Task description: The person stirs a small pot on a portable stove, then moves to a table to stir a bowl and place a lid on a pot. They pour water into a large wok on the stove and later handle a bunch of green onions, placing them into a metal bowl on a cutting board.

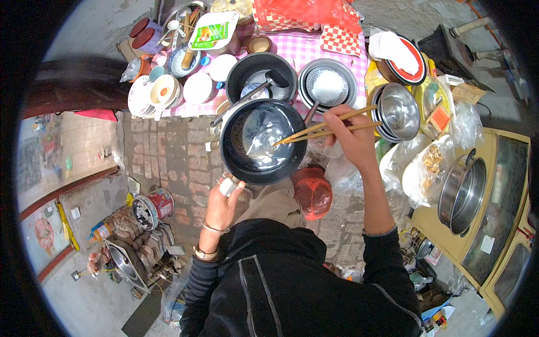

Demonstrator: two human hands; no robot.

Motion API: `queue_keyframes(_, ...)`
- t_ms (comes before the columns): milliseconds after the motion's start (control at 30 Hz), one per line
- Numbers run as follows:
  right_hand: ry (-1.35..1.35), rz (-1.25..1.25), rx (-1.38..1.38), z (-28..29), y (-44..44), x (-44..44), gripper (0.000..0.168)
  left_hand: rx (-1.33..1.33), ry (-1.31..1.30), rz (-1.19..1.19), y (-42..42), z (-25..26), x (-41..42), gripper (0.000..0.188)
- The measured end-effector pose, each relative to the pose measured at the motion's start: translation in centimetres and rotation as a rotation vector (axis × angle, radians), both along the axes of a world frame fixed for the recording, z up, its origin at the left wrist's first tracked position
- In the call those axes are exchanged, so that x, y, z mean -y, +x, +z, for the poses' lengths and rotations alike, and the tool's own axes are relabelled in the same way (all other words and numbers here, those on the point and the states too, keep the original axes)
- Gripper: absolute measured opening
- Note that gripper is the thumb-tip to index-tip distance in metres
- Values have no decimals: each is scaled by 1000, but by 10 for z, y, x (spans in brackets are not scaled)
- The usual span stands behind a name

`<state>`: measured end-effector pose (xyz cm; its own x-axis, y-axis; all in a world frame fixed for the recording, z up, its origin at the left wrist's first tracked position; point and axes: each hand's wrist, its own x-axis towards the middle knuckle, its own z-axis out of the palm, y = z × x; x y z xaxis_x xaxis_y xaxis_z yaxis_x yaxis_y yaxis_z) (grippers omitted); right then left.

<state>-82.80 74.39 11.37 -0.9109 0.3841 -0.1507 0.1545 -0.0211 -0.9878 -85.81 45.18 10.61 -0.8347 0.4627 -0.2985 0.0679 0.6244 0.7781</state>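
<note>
A deep black pot [264,122] is tilted towards me in front of my body, with shiny liquid or a wet surface catching light inside. My left hand [225,200] grips it at its near left side; the exact hold is hidden. Something small and white [228,186], perhaps a wrapping, shows at those fingers. Between the fingers of my right hand [351,139] is a pair of wooden chopsticks [305,134]. Their tips meet over the inside of the pot. Just behind it, another black pot [257,69] stands on the table with a black-headed ladle [276,78] across it.
Ahead is a table with a pink checked cloth [294,46]. Nested strainers [328,86] sit there, with white bowls [198,87] further left. Steel bowls [400,111] and a steamer pot [462,193] stand at right. A red bag [312,193] lies low by the brick floor [181,156].
</note>
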Motion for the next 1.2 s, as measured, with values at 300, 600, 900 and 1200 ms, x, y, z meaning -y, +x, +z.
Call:
queue_keyframes(300, -60, 215, 51, -16, -25, -3, 17, 20, -33, -12, -1, 3, 0, 18)
queue_keyframes(600, -337, -19, 67, -38, -14, -11, 16, 43, -10, 0, 0, -4, 4, 20)
queue_keyframes(900, -500, -197, -108, -25, -5, -38, 16, 24, 20, -17, -3, -14, 6, 20)
queue_keyframes(1200, -362, -429, -360, -4, 3, -98, 17, 90, -27, 1, -4, -13, 6, 19)
